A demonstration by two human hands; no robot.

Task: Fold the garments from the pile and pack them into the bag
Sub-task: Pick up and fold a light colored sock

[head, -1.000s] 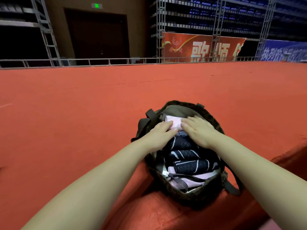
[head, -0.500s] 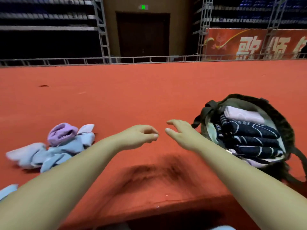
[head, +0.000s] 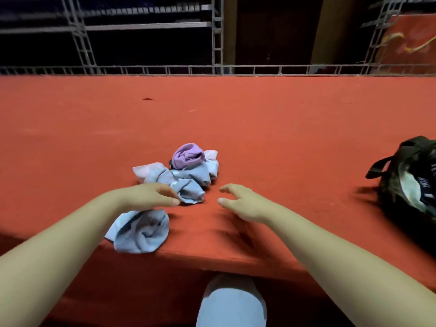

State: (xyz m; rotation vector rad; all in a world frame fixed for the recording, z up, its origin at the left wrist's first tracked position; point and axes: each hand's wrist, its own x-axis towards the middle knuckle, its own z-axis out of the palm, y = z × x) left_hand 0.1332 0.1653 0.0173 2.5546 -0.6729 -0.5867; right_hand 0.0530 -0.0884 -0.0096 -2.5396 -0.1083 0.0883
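A pile of crumpled light blue garments lies on the red surface, with a purple garment on top at the back. Another light blue garment sits at the near edge, under my left forearm. My left hand hovers just left of the pile, fingers loosely extended toward it and holding nothing. My right hand hovers to the pile's right, fingers spread and empty. The dark camouflage bag stands at the far right, cut off by the frame, with folded dark and white garments inside.
The red carpeted platform stretches far back to a metal railing. Its near edge runs just below my forearms. My knee in light blue trousers shows below the edge.
My view has swung left from the bag to the pile. Both hands left the bag's folded garments and moved left, now reaching either side of the blue pile.
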